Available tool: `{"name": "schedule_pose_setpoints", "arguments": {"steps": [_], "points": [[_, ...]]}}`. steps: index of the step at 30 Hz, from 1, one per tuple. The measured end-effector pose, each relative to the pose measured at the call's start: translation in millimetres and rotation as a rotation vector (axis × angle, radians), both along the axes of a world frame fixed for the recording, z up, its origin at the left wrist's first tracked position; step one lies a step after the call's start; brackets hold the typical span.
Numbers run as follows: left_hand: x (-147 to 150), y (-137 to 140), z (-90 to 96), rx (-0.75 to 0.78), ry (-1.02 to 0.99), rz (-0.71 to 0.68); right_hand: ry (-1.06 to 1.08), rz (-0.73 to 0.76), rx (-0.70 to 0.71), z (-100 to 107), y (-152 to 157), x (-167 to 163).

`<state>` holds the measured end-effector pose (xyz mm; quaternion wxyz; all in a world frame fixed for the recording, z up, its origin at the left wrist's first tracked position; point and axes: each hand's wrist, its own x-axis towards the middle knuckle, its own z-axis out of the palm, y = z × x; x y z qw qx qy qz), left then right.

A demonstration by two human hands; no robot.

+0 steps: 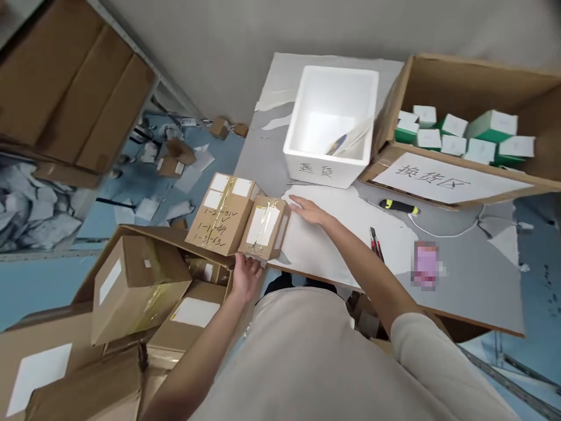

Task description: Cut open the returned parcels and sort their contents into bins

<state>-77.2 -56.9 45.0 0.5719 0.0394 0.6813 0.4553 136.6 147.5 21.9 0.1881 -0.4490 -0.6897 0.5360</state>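
Observation:
A small taped cardboard box (pixel 265 227) with a white label lies at the table's left edge. Against its left side stands a larger cardboard box (pixel 221 213), taped and marked with handwritten numbers. My left hand (pixel 246 276) is at the small box's near lower edge, palm turned up and fingers loosely apart; whether it bears any weight I cannot tell. Beside the small box's far right corner, my right hand (pixel 310 211) is open with fingers stretched out, its fingertips close to or touching the cardboard.
A white foam box (pixel 322 169) holds a plastic-wrapped item. Right of it, a large carton (pixel 385 166) contains several green-and-white boxes. A yellow-black cutter (pixel 400 206), a red cutter (pixel 376 244) and a blurred pink item (pixel 426 266) lie on the table (pixel 475 280). Parcels (pixel 131 286) fill the lower left.

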Motion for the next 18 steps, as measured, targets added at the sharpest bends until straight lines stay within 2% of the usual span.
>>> {"name": "schedule_pose_setpoints", "arguments": {"steps": [4, 8, 10, 13, 15, 18], "points": [[-6, 16, -2.3, 0.160, -0.101, 0.106, 0.023, -0.010, -0.203, -3, 29, -41], [-10, 19, -0.1, 0.178, -0.131, 0.080, 0.044, -0.104, -0.227, -2, 20, -45], [-11, 21, 2.2, 0.169, -0.085, -0.020, 0.052, -0.169, -0.219, 0, 4, -29], [-5, 29, 3.7, 0.176, 0.018, -0.192, 0.079, -0.301, -0.178, 4, -34, 12], [5, 39, 1.6, 0.201, 0.035, -0.290, 0.114, -0.445, -0.161, 6, -66, 44], [28, 58, -7.7, 0.258, 0.011, -0.460, 0.224, -0.685, -0.212, 4, -122, 87]]}}
